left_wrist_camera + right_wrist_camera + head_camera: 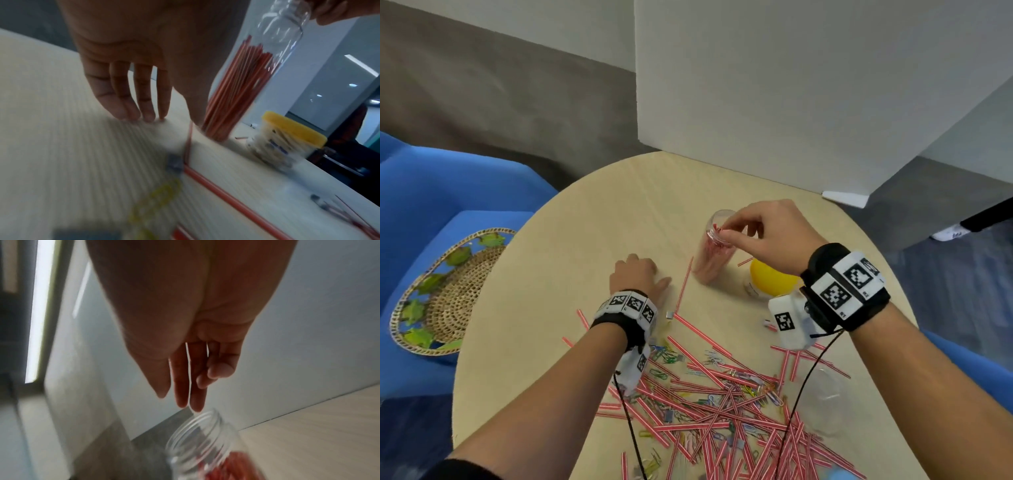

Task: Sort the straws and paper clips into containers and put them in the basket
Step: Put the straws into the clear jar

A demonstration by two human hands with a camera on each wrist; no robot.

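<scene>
Right hand (pixel 774 233) hangs over the clear jar's (pixel 714 250) mouth, fingers (pixel 197 394) loosely together and holding nothing. The jar stands mid-bench with straws inside. Left hand (pixel 635 274) has its fingertips on the bench (pixel 592 212), slightly spread. Loose straws (pixel 709 404) and paper clips (pixel 664 356) pile near the front; the basket (pixel 448 291) sits left on a blue chair (pixel 431 192).

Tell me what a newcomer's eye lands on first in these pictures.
First, the tangle of red-striped straws and coloured paper clips spread over the near half of the round table. Next, the right hand at the mouth of a clear jar already packed with straws, mid-table. A woven basket waits on the blue chair, left.
</scene>
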